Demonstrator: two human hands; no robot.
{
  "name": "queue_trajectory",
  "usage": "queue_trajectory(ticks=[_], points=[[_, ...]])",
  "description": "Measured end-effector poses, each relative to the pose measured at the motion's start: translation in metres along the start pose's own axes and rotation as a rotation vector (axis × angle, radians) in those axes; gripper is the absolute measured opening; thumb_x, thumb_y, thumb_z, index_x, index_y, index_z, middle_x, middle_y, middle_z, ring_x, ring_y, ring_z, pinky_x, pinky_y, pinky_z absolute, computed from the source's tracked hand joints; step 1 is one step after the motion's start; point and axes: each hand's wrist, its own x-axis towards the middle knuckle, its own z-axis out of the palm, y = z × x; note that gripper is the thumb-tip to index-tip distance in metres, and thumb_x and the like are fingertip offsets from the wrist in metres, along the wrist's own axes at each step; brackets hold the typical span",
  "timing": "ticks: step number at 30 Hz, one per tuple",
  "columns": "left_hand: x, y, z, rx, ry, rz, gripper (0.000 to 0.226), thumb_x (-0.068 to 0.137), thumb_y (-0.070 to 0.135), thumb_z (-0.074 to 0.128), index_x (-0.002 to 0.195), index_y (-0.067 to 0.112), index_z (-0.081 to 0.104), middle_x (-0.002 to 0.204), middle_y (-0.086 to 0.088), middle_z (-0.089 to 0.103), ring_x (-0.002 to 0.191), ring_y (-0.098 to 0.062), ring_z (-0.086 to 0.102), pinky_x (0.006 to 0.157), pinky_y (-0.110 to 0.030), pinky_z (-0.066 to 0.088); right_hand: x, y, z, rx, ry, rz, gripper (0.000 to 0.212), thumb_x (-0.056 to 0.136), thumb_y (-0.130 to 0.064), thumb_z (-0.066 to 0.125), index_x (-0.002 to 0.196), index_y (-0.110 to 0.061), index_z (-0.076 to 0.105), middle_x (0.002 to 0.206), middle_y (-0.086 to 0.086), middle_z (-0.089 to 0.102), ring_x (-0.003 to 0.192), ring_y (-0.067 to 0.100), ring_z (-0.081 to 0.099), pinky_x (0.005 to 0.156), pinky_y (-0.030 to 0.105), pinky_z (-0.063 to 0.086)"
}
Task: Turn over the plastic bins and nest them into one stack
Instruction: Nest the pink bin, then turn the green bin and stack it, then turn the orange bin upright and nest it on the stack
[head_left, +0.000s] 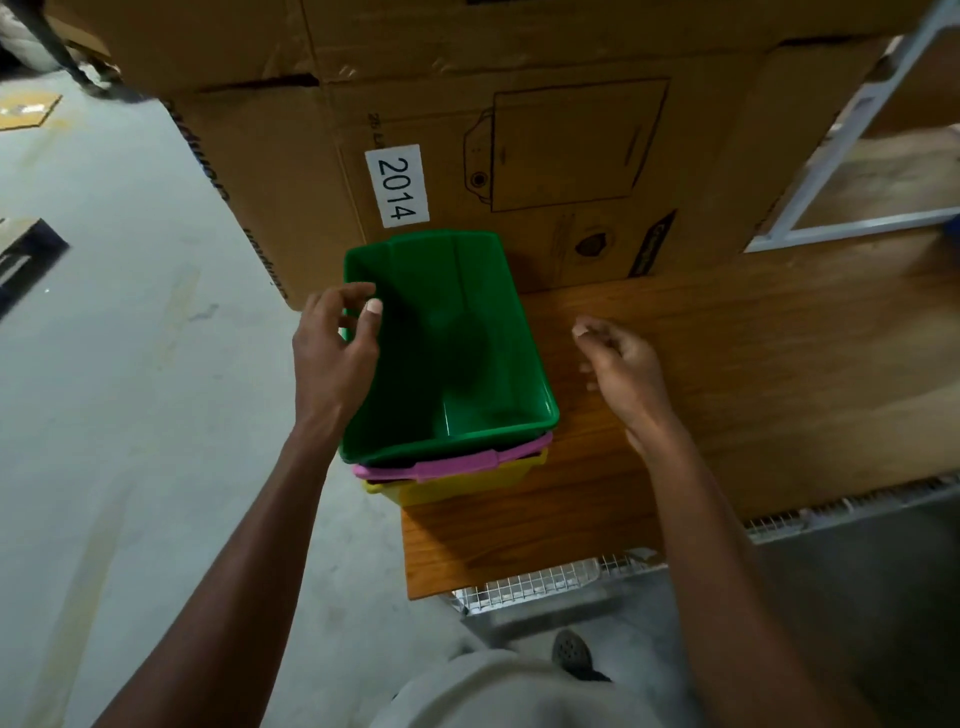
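A green bin (457, 291) stands upright, open side up, nested in a pink bin (452, 464), which sits in a yellow bin (457, 486). The stack rests on the left end of a wooden board (727, 374). My left hand (332, 348) hovers at the green bin's left rim, fingers spread and holding nothing; whether it touches the rim I cannot tell. My right hand (623, 364) floats over the board just right of the stack, fingers loosely curled and empty.
Large cardboard boxes (519, 145), one labelled 2014, stand right behind the stack. A white shelf frame (841, 156) is at the upper right. A wire rack edge (545, 582) shows under the board. Grey concrete floor (130, 364) lies to the left.
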Motion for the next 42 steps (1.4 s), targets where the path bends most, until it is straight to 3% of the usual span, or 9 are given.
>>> queue_trajectory(ticks=[4, 11, 16, 19, 25, 30, 33, 36, 42], points=[[-0.013, 0.032, 0.031, -0.038, -0.09, 0.16, 0.023, 0.105, 0.025, 0.06, 0.121, 0.013, 0.072, 0.118, 0.0, 0.062, 0.091, 0.018, 0.055, 0.075, -0.001, 0.044, -0.025, 0.014, -0.036, 0.054, 0.063, -0.001, 0.029, 0.105, -0.041, 0.061, 0.133, -0.032, 0.066, 0.128, -0.006, 0.068, 0.099, 0.014, 0.067, 0.073, 0.028, 0.053], [-0.068, 0.08, 0.11, -0.117, -0.333, 0.31, 0.02, 0.104, 0.028, 0.06, 0.114, 0.016, 0.074, 0.108, 0.008, 0.064, 0.095, 0.001, 0.059, 0.079, -0.016, 0.047, -0.072, 0.065, -0.112, 0.101, 0.192, 0.047, 0.022, 0.105, -0.029, 0.061, 0.123, -0.025, 0.073, 0.107, -0.002, 0.077, 0.079, 0.01, 0.065, 0.061, 0.019, 0.053], [-0.13, 0.101, 0.182, -0.221, -0.474, 0.146, 0.022, 0.107, 0.03, 0.058, 0.117, 0.019, 0.074, 0.092, 0.014, 0.061, 0.071, 0.001, 0.052, 0.061, -0.013, 0.037, -0.104, 0.12, -0.181, 0.1, 0.237, 0.153, 0.019, 0.104, -0.027, 0.062, 0.118, -0.027, 0.076, 0.105, -0.002, 0.077, 0.079, 0.012, 0.066, 0.062, 0.02, 0.053], [-0.181, 0.12, 0.231, -0.267, -0.605, 0.033, 0.023, 0.108, 0.025, 0.054, 0.119, 0.019, 0.073, 0.107, 0.006, 0.07, 0.088, -0.003, 0.061, 0.071, -0.02, 0.044, -0.122, 0.15, -0.234, 0.11, 0.271, 0.211, 0.016, 0.102, -0.029, 0.065, 0.111, -0.034, 0.078, 0.101, -0.003, 0.078, 0.075, 0.011, 0.065, 0.061, 0.021, 0.052], [-0.272, 0.154, 0.338, -0.422, -0.867, -0.399, 0.029, 0.108, 0.027, 0.048, 0.115, 0.02, 0.076, 0.112, -0.006, 0.072, 0.098, -0.025, 0.064, 0.085, -0.038, 0.051, -0.142, 0.204, -0.359, 0.055, 0.342, 0.288, 0.014, 0.103, -0.026, 0.065, 0.102, -0.033, 0.077, 0.095, -0.002, 0.078, 0.068, 0.006, 0.066, 0.059, 0.019, 0.05], [-0.322, 0.189, 0.416, -0.396, -0.976, -0.444, 0.03, 0.108, 0.03, 0.048, 0.113, 0.022, 0.076, 0.11, -0.01, 0.073, 0.103, -0.035, 0.066, 0.084, -0.042, 0.052, -0.145, 0.244, -0.463, -0.039, 0.46, 0.326, 0.016, 0.1, -0.028, 0.067, 0.095, -0.04, 0.076, 0.085, -0.024, 0.076, 0.071, 0.001, 0.066, 0.064, 0.019, 0.052], [-0.336, 0.208, 0.459, -0.365, -1.056, -0.466, 0.031, 0.108, 0.03, 0.047, 0.115, 0.02, 0.076, 0.113, -0.013, 0.073, 0.103, -0.037, 0.067, 0.082, -0.042, 0.053, -0.139, 0.261, -0.516, -0.078, 0.482, 0.341, 0.016, 0.099, -0.03, 0.068, 0.096, -0.045, 0.074, 0.094, -0.018, 0.077, 0.092, 0.006, 0.071, 0.083, 0.038, 0.062], [-0.344, 0.221, 0.505, -0.316, -1.077, -0.488, 0.031, 0.108, 0.03, 0.048, 0.112, 0.021, 0.077, 0.111, -0.016, 0.072, 0.099, -0.037, 0.066, 0.077, -0.04, 0.053, -0.125, 0.275, -0.563, -0.091, 0.518, 0.354, 0.017, 0.098, -0.03, 0.069, 0.095, -0.046, 0.072, 0.101, -0.015, 0.076, 0.098, 0.011, 0.071, 0.09, 0.047, 0.063], [-0.356, 0.26, 0.628, -0.284, -1.114, -0.522, 0.033, 0.111, 0.026, 0.044, 0.113, 0.017, 0.076, 0.101, -0.016, 0.066, 0.087, -0.031, 0.056, 0.072, -0.037, 0.045, -0.076, 0.296, -0.665, -0.059, 0.624, 0.392, 0.015, 0.099, -0.027, 0.069, 0.1, -0.042, 0.074, 0.101, -0.011, 0.077, 0.095, 0.014, 0.072, 0.091, 0.047, 0.062]])
